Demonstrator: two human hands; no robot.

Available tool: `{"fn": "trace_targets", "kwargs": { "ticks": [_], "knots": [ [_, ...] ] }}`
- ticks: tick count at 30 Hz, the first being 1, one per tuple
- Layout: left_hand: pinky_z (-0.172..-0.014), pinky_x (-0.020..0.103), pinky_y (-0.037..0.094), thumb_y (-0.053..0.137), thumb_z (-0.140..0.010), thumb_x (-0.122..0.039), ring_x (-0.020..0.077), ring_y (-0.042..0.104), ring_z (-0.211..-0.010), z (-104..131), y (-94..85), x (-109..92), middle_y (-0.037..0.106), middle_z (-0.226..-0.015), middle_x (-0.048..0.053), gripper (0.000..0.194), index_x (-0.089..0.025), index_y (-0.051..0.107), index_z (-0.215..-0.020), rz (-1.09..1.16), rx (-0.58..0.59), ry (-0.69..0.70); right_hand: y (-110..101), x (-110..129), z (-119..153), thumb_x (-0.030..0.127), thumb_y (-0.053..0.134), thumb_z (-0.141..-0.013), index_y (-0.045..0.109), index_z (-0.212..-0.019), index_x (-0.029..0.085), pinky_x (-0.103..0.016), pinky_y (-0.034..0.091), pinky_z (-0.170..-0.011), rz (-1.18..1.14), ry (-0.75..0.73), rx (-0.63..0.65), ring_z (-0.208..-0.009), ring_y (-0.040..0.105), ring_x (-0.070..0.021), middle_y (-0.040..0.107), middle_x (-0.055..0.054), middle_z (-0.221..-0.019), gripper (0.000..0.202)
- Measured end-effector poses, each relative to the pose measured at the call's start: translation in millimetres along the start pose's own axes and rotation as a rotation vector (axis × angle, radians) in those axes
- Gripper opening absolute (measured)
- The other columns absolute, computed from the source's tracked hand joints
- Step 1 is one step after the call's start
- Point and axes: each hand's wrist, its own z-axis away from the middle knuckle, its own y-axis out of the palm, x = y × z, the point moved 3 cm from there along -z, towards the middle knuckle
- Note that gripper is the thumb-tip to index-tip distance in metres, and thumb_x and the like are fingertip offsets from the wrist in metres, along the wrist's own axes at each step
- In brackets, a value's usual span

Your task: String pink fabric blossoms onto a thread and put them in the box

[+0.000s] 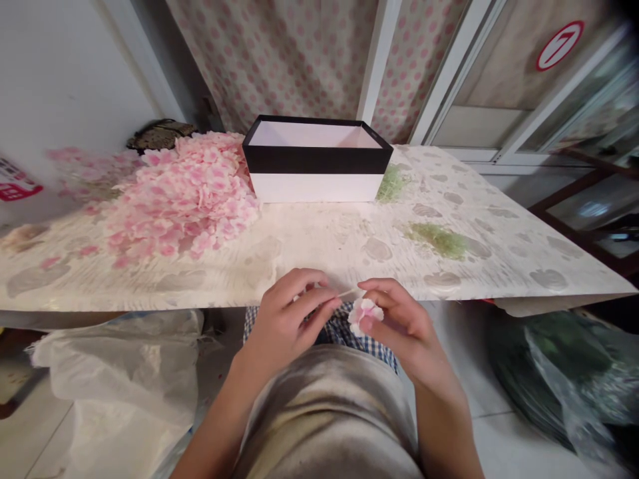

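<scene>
At the table's front edge, my left hand [297,313] is closed in a pinch on a thin pale stem [348,293]. The stem's free end points toward my right hand [407,322]. Between the thumb and fingers of that hand sits a small artificial flower [363,311], pale pink and white with ruffled petals. The stem's tip ends close to my right fingers, and I cannot tell whether it touches the flower. A large heap of pink artificial petals [184,196] lies on the table to the left.
A black and white box [317,187], open at the top, stands at the back of the patterned tablecloth [319,233]. Tufts of green fibre [439,239] lie on the right. Below the table are a white sack [124,386] at left and dark green bundles in plastic [559,372] at right.
</scene>
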Motion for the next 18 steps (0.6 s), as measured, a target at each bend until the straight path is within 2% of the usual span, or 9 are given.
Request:
{"fn": "trace_targets", "kwargs": {
  "ticks": [3, 5, 8, 10, 12, 14, 18],
  "knots": [
    [-0.069, 0.026, 0.048, 0.058, -0.086, -0.008, 0.0138, 0.058, -0.081, 0.5, 1.3, 2.1, 0.059, -0.089, 0.004, 0.012, -0.018, 0.063, -0.09, 0.205, -0.044, -0.167, 1.2, -2.0, -2.4, 0.022, 0.068, -0.083, 0.059, -0.108, 0.03, -0.022, 0.039, -0.064, -0.063, 0.048, 0.071, -0.068, 0.051, -0.0098, 0.057, 0.005, -0.075, 0.029],
    [-0.058, 0.022, 0.045, 0.056, -0.089, -0.013, 0.0089, 0.056, -0.069, 2.0, 4.8, 5.3, 0.057, -0.089, 0.003, 0.012, -0.02, 0.065, -0.091, 0.502, -0.076, -0.323, 3.1, -4.6, -3.7, 0.02, 0.069, -0.082, 0.059, -0.108, 0.03, -0.022, 0.039, -0.065, -0.109, 0.048, 0.112, -0.069, 0.051, -0.0094, 0.058, 0.005, -0.076, 0.029],
    [-0.037, 0.016, 0.03, 0.058, -0.09, -0.022, -0.0003, 0.039, -0.044, 5.1, 12.4, 9.5, 0.054, -0.091, 0.0, 0.011, -0.025, 0.069, -0.092, 0.97, -0.089, -0.488, 6.9, -9.8, -6.2, 0.017, 0.069, -0.08, 0.06, -0.109, 0.03, -0.022, 0.039, -0.065, -0.208, 0.041, 0.159, -0.069, 0.051, -0.0091, 0.059, 0.004, -0.078, 0.033],
    [-0.033, 0.015, 0.023, 0.061, -0.088, -0.025, -0.0024, 0.033, -0.038, 7.2, 14.7, 12.3, 0.056, -0.088, 0.0, 0.009, -0.026, 0.07, -0.089, 1.096, -0.103, -0.544, 9.2, -12.6, -9.9, 0.016, 0.069, -0.079, 0.06, -0.11, 0.03, -0.022, 0.039, -0.063, -0.258, 0.046, 0.186, -0.068, 0.05, -0.0092, 0.058, 0.005, -0.076, 0.035],
    [-0.033, 0.014, 0.025, 0.063, -0.087, -0.023, -0.0013, 0.036, -0.038, 9.5, 13.6, 16.8, 0.06, -0.085, 0.0, 0.008, -0.025, 0.071, -0.087, 1.042, -0.14, -0.602, 9.0, -12.7, -17.3, 0.016, 0.068, -0.08, 0.059, -0.111, 0.029, -0.023, 0.04, -0.064, -0.254, 0.031, 0.185, -0.068, 0.051, -0.0097, 0.057, 0.004, -0.076, 0.035],
    [-0.035, 0.014, 0.03, 0.063, -0.087, -0.022, 0.0006, 0.04, -0.04, 11.1, 8.8, 22.0, 0.062, -0.078, -0.001, 0.008, -0.025, 0.071, -0.088, 0.876, -0.202, -0.627, 4.5, -9.5, -29.7, 0.017, 0.065, -0.081, 0.059, -0.11, 0.028, -0.024, 0.042, -0.069, -0.175, -0.031, 0.124, -0.073, 0.054, -0.0108, 0.057, 0.004, -0.078, 0.031],
    [-0.043, 0.016, 0.037, 0.064, -0.085, -0.019, 0.0033, 0.048, -0.048, 9.7, -5.0, 31.6, 0.065, -0.078, -0.001, 0.008, -0.023, 0.07, -0.087, 0.434, -0.303, -0.556, -10.3, 0.5, -66.1, 0.018, 0.062, -0.082, 0.059, -0.103, 0.023, -0.028, 0.045, -0.075, 0.128, -0.183, -0.049, -0.076, 0.057, -0.0133, 0.059, 0.002, -0.078, 0.022]
  ]
}}
